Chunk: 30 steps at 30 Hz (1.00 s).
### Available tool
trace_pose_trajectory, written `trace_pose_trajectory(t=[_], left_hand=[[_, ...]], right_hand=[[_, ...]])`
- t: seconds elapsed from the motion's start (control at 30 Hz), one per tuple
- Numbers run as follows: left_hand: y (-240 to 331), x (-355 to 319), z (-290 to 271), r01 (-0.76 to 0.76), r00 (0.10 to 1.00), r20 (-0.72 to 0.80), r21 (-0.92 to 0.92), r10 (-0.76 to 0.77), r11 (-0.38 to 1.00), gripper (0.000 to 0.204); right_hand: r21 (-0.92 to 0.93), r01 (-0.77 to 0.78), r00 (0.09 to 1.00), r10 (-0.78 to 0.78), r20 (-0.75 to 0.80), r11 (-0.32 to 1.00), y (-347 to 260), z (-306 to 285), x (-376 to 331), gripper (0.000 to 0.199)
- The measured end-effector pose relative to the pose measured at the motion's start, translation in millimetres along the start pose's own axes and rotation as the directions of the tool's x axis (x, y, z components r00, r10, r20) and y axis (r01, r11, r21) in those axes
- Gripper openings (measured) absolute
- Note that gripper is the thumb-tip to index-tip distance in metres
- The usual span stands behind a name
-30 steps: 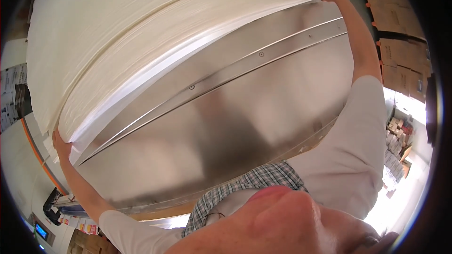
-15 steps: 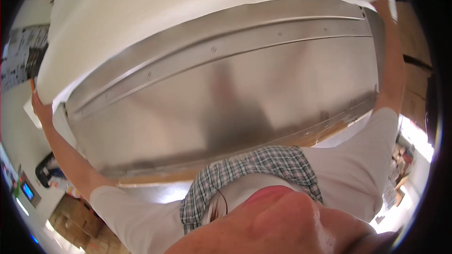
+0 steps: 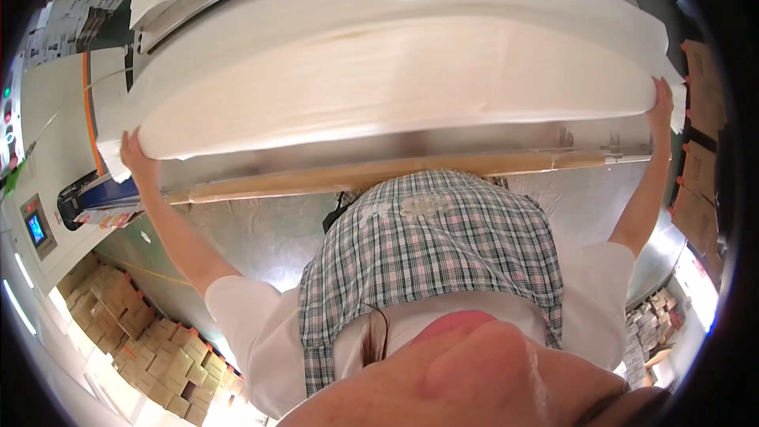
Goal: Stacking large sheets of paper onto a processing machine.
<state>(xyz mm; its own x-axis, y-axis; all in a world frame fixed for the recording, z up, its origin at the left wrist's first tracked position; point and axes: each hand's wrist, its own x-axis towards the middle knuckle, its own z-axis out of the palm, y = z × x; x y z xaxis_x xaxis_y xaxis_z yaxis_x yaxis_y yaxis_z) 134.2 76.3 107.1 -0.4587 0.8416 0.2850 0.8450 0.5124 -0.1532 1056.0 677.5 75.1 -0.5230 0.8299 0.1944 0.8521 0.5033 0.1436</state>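
A wide white sheet (image 3: pixel 395 71), soft-looking and slightly creased, stretches between my two hands across a flat metal surface (image 3: pixel 443 141). My left hand (image 3: pixel 139 160) grips its near left corner. At the near right corner my right hand (image 3: pixel 661 104) holds the sheet's edge, fingers closed on it. Below the sheet's near edge shows a strip of the bare metal. A long brown edge strip (image 3: pixel 379 176) runs along the near side, close against my checked apron (image 3: pixel 427 253). What lies under the sheet is hidden.
Beyond the sheet is a metal bar (image 3: pixel 229 1) with more white material behind it. To the left stands a pale machine cabinet (image 3: pixel 59 126) with a small lit screen (image 3: pixel 35 228). Cardboard boxes (image 3: pixel 702 103) are stacked at the right, more boxes (image 3: pixel 162 356) at the lower left.
Both hands have come nearer to me, drawing the white sheet down over the metal, which is now mostly covered. The bar beyond it has come into view.
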Motion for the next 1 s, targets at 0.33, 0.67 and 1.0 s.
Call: trace_pose_trajectory(t=[0.33, 0.67, 1.0], left_hand=[[23, -109, 14, 0.239, 0.92, 0.311, 0.031, -0.236, 0.971, 0.059], [3, -23, 21, 0.209, 0.487, 0.836, 0.17, -0.253, 0.963, 0.07], [17, 64, 107, 0.205, 0.641, 0.749, 0.044, -0.168, 0.978, 0.045]], right_hand=[[-0.02, -0.077, 0.969, 0.079, 0.235, 0.997, -57, 18, -98, 0.054], [-0.095, -0.113, 0.489, 0.138, 0.861, 0.989, -61, -21, 26, 0.078], [-0.14, 0.139, 0.309, 0.092, 0.947, 0.98, -15, 100, 136, 0.078]])
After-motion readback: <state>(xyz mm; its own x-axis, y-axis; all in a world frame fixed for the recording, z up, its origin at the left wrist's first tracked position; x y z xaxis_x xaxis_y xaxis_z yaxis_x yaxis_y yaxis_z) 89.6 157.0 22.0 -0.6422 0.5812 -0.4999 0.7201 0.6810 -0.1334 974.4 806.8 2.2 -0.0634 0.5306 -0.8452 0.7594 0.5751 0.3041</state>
